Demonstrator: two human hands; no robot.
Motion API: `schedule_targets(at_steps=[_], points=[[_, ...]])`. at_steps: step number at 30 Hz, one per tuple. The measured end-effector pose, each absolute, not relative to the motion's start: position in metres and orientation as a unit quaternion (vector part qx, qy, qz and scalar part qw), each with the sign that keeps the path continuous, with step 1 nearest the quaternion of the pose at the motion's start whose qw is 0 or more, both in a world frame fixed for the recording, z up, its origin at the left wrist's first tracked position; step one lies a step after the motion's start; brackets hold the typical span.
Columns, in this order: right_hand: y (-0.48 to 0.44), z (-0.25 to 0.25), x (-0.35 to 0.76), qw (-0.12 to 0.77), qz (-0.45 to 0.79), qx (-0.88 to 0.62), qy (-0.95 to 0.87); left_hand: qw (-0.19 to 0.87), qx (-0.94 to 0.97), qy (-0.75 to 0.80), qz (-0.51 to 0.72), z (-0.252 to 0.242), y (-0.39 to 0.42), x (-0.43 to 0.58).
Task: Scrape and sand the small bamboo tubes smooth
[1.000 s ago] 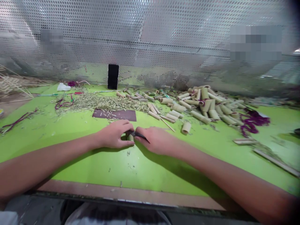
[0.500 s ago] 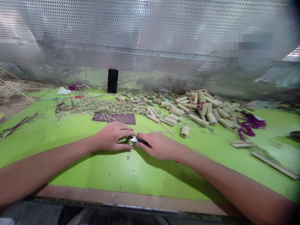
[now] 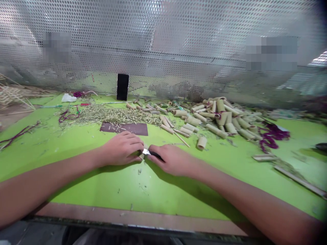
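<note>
While left hand pinches bamboo bit, right hand grips knife, blade pointing at bit. Hands close together, on near side of brown sheet. Bit there too, between hands, left one closer; mostly covered, so its long way hard to tell.

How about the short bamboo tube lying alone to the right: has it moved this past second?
No. Judged against the brown sheet, the tube stays put; both merely appear slightly lower as the view shifts.
</note>
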State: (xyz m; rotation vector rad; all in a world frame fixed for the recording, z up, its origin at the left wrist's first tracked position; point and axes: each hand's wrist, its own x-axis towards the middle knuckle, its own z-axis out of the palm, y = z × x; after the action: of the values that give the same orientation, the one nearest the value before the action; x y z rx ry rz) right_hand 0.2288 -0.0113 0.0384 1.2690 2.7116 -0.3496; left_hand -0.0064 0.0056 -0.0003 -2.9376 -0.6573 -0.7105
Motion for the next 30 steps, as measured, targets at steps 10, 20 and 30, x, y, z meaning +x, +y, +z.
schedule_targets(at_steps=[10, 20, 30], points=[[-0.014, 0.040, 0.227, 0.072, -0.103, 0.430, 0.894, -0.027, -0.945, -0.244, -0.218, 0.002, 0.002, -0.002], [-0.015, 0.042, 0.225, 0.073, -0.103, 0.433, 0.892, 0.012, -0.941, -0.238, -0.242, -0.002, 0.002, 0.001], [-0.014, 0.041, 0.226, 0.078, -0.095, 0.433, 0.893, 0.085, -0.950, -0.228, -0.197, -0.009, 0.005, 0.001]])
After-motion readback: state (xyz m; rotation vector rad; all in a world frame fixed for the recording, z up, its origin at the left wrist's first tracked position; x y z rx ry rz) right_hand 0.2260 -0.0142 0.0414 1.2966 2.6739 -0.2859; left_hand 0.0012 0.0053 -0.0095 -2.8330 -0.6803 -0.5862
